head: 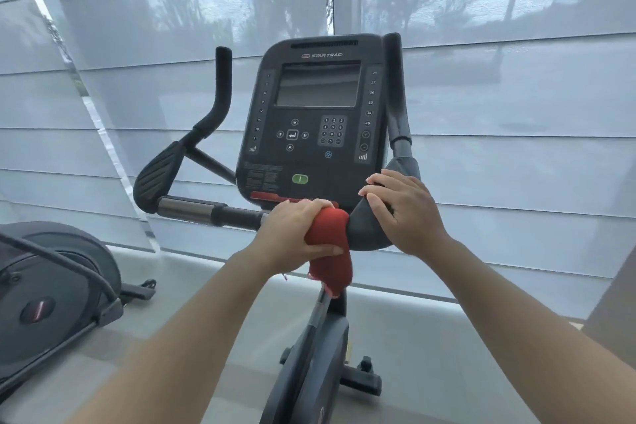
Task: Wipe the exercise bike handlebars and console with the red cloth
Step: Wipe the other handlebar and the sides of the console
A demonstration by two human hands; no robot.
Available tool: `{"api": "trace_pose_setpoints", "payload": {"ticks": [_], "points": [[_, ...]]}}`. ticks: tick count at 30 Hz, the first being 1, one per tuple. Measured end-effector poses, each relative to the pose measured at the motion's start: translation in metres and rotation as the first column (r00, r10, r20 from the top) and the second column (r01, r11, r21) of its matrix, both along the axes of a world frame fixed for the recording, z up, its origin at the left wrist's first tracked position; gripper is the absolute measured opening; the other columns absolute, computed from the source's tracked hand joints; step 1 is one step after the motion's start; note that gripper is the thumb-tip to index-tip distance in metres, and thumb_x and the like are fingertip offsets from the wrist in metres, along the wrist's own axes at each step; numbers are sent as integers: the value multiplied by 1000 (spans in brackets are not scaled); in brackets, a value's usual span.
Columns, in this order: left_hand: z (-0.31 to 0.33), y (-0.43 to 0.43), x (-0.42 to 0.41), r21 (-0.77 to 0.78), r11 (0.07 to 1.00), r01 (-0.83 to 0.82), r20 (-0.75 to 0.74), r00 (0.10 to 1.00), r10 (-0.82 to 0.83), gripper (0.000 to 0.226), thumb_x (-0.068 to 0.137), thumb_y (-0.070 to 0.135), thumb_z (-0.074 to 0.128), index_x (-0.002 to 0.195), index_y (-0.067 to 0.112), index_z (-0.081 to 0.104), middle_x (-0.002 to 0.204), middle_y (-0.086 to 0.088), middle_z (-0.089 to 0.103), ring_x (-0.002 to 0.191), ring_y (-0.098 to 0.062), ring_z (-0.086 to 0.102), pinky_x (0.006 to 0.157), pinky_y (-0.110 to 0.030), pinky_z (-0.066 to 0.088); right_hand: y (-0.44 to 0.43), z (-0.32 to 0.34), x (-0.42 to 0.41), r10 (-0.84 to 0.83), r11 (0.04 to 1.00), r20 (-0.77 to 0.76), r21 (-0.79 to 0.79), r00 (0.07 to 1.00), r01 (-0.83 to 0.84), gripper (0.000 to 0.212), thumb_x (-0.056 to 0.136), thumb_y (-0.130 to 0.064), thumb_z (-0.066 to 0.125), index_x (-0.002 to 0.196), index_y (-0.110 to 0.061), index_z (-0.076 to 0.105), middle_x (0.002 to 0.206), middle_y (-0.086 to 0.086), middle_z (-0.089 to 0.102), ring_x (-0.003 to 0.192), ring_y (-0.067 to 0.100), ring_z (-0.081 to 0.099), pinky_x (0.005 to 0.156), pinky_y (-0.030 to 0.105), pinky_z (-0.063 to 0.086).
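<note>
Your left hand [296,231] is clenched round the red cloth [327,237], which is bunched over the handlebar [237,215] under its palm, just below the console [316,120]. Your right hand [409,213] lies beside it with its fingers spread on the padded bend [364,227], gripping nothing as far as this angle shows. You look to be on the handlebar step, so next slide the cloth outward from your grip along the bare bar, then lift it to the console face above your knuckles.
</note>
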State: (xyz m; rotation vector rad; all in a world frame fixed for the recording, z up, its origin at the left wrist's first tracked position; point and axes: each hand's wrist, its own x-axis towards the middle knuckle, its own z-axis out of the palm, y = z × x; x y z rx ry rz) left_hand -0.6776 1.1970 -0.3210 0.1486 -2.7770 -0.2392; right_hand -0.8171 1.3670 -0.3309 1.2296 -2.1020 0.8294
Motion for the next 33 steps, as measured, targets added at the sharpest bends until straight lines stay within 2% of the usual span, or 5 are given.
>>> {"api": "trace_pose_setpoints", "payload": {"ticks": [10, 19, 26, 30, 33], "points": [[6, -42, 5, 155, 987, 50, 74, 995, -62, 61, 63, 60, 68, 117, 42, 47, 109, 21, 59, 101, -10, 55, 91, -38, 46, 7, -2, -1, 24, 1000, 49, 9, 999, -24, 44, 92, -40, 30, 111, -26, 67, 125, -8, 61, 125, 11, 45, 104, 18, 22], [-3, -36, 11, 267, 963, 27, -62, 998, -10, 63, 58, 65, 60, 113, 35, 53, 105, 14, 62, 98, -14, 56, 91, -42, 45, 5, -1, -1, 28, 1000, 79, -11, 996, -27, 50, 93, -39, 23, 110, -25, 68, 124, -5, 61, 124, 10, 45, 103, 16, 21], [9, -9, 8, 597, 788, 149, -252, 968, 8, 40, 70, 38, 68, 107, 33, 54, 100, 9, 62, 93, -18, 61, 76, -34, 53, 22, 18, -14, 181, 970, 194, -196, 964, -143, 49, 96, -37, 24, 113, -16, 65, 124, -3, 61, 119, 7, 51, 101, 14, 33], [35, 24, -15, 544, 814, 203, -359, 933, 7, 46, 69, 43, 68, 111, 29, 54, 105, 8, 62, 99, -13, 58, 88, -32, 48, 33, 31, -41, 176, 965, 238, -234, 955, -120, 44, 96, -30, 28, 111, -14, 66, 122, 0, 63, 118, 8, 52, 101, 16, 35], [34, 53, -43, 483, 864, 144, -328, 944, 25, 52, 69, 48, 69, 115, 29, 52, 111, 5, 58, 103, -13, 54, 95, -34, 43, 42, 36, -62, 184, 965, 265, -230, 946, -124, 43, 95, -30, 28, 109, -15, 67, 120, 0, 63, 114, 2, 51, 97, 6, 32]]}}
